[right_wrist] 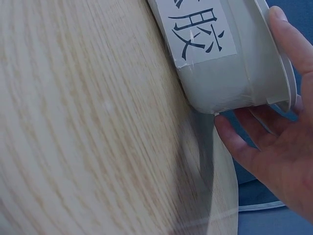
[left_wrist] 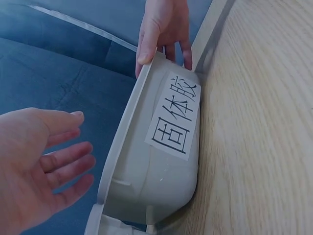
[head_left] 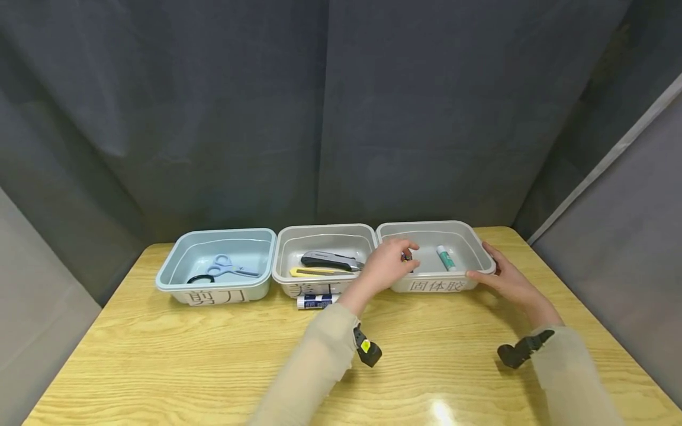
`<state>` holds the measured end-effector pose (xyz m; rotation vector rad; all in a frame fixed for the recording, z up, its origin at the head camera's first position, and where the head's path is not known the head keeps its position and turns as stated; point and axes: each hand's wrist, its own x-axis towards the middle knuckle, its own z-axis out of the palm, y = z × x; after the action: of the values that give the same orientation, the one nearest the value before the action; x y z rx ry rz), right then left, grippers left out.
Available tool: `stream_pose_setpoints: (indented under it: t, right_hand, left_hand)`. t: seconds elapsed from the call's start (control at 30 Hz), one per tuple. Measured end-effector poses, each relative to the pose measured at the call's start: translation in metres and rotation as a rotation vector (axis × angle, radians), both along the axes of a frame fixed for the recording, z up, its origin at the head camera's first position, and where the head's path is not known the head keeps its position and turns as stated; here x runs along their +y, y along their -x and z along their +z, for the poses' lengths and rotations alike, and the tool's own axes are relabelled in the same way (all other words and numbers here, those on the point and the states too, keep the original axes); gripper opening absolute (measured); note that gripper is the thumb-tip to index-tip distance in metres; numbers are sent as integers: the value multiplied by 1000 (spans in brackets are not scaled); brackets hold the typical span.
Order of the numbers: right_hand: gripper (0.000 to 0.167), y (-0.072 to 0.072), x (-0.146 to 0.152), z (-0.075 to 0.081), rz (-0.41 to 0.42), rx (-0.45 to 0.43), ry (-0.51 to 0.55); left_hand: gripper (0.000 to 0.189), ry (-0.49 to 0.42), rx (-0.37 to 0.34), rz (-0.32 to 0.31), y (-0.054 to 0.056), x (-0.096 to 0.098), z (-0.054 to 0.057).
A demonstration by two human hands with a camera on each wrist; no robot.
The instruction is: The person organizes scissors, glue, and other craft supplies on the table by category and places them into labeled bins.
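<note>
My left hand (head_left: 385, 265) hovers over the left part of the right-hand grey bin (head_left: 434, 285), fingers loosely bent and nothing in them in the left wrist view. A small dark item (head_left: 407, 258) shows past its fingers, mostly hidden. At the bin's right end, my right hand (head_left: 508, 279) grips it, thumb on the rim (right_wrist: 288, 73) and the other fingers against the end wall. Inside that bin lies a green and white glue stick (head_left: 446, 258). The bin's front carries a paper label (left_wrist: 175, 115) with black characters.
The middle grey bin (head_left: 326, 228) holds a grey-black utility knife (head_left: 330, 260) and a yellow one (head_left: 314, 272). A blue and white glue stick (head_left: 314, 302) lies before it. The blue bin (head_left: 183, 248) holds light-blue scissors (head_left: 229, 269) and a black-handled item (head_left: 200, 278). Dark curtains hang behind.
</note>
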<state>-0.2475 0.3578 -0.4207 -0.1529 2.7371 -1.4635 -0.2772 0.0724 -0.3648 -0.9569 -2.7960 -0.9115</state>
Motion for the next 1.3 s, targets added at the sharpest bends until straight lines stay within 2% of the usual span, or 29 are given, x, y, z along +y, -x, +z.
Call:
stream_pose_setpoints:
  t: [0.2,0.43,0.7,0.93,1.2,1.3]
  right_hand:
    - [91,1,1,-2,3,2,3]
    - [92,2,1,-3,-2,-3,-7]
    - [92,3,2,-5,-1,-1,0]
    - [93,0,0,-3,-7,-3,7]
    - [93,0,-1,-3,-20,-6,-10]
    - [92,0,0,-3,-10,3,-4]
  left_hand:
    - [33,39,31,20,-9,-5,-3]
    - [33,21,11,34,-20,-15,-8]
    - [32,56,74,26,-28,-28,-13]
    - [30,63,130,-12,-34,-42,-15]
    - [33,145,120,-5,-48,-59,-16]
    - [34,179,143,3,-51,-65,-15]
